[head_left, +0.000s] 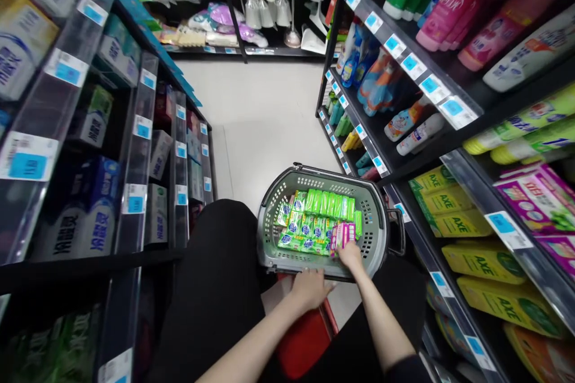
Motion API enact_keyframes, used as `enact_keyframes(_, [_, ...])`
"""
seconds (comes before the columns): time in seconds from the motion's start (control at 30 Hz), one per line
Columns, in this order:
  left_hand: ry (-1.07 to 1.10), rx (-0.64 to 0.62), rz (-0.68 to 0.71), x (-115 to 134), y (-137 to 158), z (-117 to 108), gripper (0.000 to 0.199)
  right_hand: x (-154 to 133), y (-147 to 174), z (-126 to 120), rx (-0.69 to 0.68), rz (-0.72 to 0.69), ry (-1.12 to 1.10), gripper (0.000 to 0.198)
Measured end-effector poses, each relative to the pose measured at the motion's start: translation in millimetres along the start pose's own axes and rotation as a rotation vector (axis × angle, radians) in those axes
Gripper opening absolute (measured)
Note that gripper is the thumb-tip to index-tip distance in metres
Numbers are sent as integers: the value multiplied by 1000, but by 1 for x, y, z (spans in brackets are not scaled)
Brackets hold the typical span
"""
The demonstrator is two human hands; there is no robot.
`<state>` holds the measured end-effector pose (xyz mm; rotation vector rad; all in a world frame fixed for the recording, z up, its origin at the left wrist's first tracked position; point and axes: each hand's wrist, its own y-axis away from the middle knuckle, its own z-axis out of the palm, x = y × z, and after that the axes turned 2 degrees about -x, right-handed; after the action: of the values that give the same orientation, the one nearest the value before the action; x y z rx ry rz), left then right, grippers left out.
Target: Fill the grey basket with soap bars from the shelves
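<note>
Between my knees stands a grey-green shopping basket with perforated walls. Green-wrapped packs with blue lettering and a row of plain bright green packs lie inside it. My right hand reaches over the near rim, its fingers closed on a pink-and-white box at the basket's right side. On the near rim, toward the middle, rests my left hand; its fingers lie over the edge, apart from the packs.
Shelves of toothpaste boxes line the left. To the right are yellow AXE packs, purple boxes and pink bottles. Ladles and scoops hang at the back, beyond the pale floor. Something red is below me.
</note>
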<state>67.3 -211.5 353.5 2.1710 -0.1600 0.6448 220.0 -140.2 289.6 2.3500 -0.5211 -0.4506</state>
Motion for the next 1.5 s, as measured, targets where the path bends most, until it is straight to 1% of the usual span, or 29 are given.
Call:
enact_keyframes(0.1, [-166, -87, 33, 5, 2, -4, 55, -8, -48, 13, -35, 117, 51, 40])
enact_keyframes(0.2, [-165, -135, 26, 6, 0, -4, 53, -4, -77, 34, -25, 196, 104, 40])
enact_keyframes(0.3, [-162, -152, 1, 4, -4, -1, 50, 6, -91, 58, -4, 242, 151, 41])
enact_keyframes(0.37, [-175, -185, -9, 4, -7, 0, 51, 12, -96, 72, 15, 267, 184, 42])
enact_keyframes(0.47, [-168, -265, -7, 5, -11, 0, 56, 20, -104, 83, 15, 311, 224, 42])
enact_keyframes(0.6, [-177, -287, 1, 6, -14, 2, 58, 26, -117, 84, -23, 362, 250, 39])
enact_keyframes(0.73, [-174, -288, 17, 6, -13, 8, 60, 29, -123, 80, -44, 319, 261, 33])
enact_keyframes(0.8, [-182, -274, 20, 6, -12, 9, 59, 30, -121, 80, -31, 288, 266, 33])
enact_keyframes(0.97, [-186, -248, 17, 7, -9, 8, 58, 28, -118, 80, 35, 243, 275, 39])
enact_keyframes(1.07, [-187, -250, 18, 7, -8, 6, 59, 26, -120, 77, 53, 273, 263, 46])
enact_keyframes(1.2, [-221, -271, 21, 8, -7, 5, 60, 24, -122, 71, 104, 359, 246, 73])
enact_keyframes(1.3, [-242, -272, 22, 8, -8, 5, 60, 23, -125, 66, 121, 382, 216, 89])
enact_keyframes(1.4, [-253, -287, 23, 8, -8, 6, 60, 22, -130, 63, 110, 404, 170, 92])
enact_keyframes(1.5, [-268, -303, 15, 9, -8, 5, 60, 21, -130, 66, 119, 408, 132, 84])
